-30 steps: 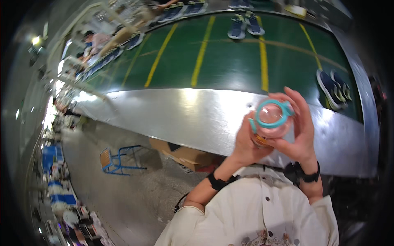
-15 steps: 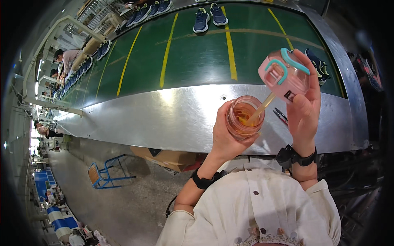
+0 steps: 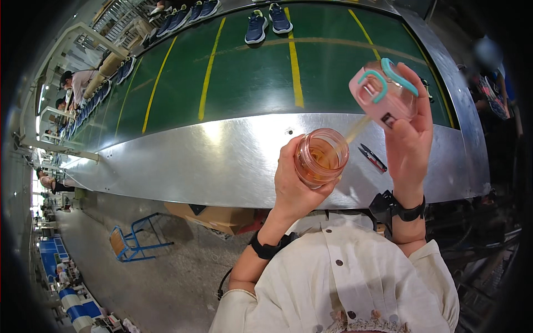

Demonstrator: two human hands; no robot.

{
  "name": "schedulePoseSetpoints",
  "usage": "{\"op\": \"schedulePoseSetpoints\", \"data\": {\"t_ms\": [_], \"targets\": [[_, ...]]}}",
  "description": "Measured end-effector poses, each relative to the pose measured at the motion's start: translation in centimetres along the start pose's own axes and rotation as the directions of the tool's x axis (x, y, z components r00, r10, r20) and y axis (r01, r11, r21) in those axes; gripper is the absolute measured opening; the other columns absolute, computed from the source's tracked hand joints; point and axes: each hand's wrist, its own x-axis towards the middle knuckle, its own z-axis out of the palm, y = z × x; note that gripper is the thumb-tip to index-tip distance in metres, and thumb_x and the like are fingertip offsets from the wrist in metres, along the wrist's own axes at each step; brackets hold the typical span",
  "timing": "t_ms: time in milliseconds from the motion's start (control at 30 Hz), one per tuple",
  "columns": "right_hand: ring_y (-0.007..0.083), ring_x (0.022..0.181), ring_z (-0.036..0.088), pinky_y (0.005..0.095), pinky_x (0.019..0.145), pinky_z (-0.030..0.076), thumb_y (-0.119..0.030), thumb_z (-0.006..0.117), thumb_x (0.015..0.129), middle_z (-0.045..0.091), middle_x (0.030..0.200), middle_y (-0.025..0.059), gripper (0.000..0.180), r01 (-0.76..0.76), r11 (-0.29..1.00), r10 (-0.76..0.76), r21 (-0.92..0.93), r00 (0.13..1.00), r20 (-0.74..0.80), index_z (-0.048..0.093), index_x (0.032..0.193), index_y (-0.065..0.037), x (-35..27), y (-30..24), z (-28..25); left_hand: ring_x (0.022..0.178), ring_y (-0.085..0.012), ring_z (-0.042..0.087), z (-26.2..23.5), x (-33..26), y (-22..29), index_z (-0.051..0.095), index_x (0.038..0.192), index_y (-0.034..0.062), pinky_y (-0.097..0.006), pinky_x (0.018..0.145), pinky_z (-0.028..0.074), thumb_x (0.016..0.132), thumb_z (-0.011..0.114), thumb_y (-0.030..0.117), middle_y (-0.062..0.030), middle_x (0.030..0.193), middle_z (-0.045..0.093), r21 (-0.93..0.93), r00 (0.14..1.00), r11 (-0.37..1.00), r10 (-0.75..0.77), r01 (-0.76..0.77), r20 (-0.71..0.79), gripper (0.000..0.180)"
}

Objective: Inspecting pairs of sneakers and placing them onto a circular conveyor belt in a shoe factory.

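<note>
Observed pink on lid [image 3: 395, 101], turquoise on its loops [image 3: 401, 82], pale yellow on straw [image 3: 357, 129]; translucent pink on jar [image 3: 312, 176], amber on liquid [image 3: 321, 158]. Recorded green with yellow stripes [image 3: 295, 69] for belt [image 3: 250, 75], navy and white for shoes [image 3: 256, 26].

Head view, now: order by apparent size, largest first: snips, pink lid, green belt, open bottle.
1. green belt
2. pink lid and open bottle: too alike to rank; both partly covered, nearness to camera unsure
3. snips
</note>
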Motion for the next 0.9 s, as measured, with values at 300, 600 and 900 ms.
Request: {"op": "schedulePoseSetpoints", "data": {"t_ms": [300,600,900], "targets": [[0.0320,0.129,0.042,0.0438,0.111,0.030,-0.028,0.056,0.090,0.044,0.137,0.0187,0.059,-0.129,0.906,0.157,0.404,0.987,-0.036,0.036,0.137,0.001,1.8,0.6,-1.3,0.112,-0.0231,0.055,0.2,0.5,0.6,0.027,0.134,0.0015,-0.034,0.095,0.046,0.062,0.083,0.009,-0.0140,0.121,0.051,0.014,1.000,1.000,0.006,-0.005,-0.025,0.092],[0.0366,0.123,0.047,0.0452,0.107,0.038,-0.017,0.064,0.087,0.049,0.127,0.0245,0.055,-0.335,0.673,0.405,0.659,0.913,0.051,0.040,0.130,0.007,4.2,-1.3,-4.1,0.108,-0.0242,0.058,0.0,2.9,3.8,0.032,0.132,0.0007,-0.034,0.092,0.048,0.060,0.086,0.016,-0.0142,0.119,0.054,0.071,0.999,0.997,0.022,-0.019,-0.033,0.091],[0.0413,0.128,0.040,0.0482,0.110,0.033,-0.016,0.063,0.087,0.041,0.136,0.0259,0.060,-0.232,0.682,0.322,0.693,0.947,0.001,0.034,0.135,0.005,4.7,-3.1,-5.3,0.093,-0.0279,0.059,0.2,4.1,4.7,0.042,0.124,0.0036,-0.036,0.078,0.049,0.058,0.085,0.019,-0.0126,0.105,0.055,0.028,0.985,0.992,0.128,-0.126,-0.116,0.081]]}}
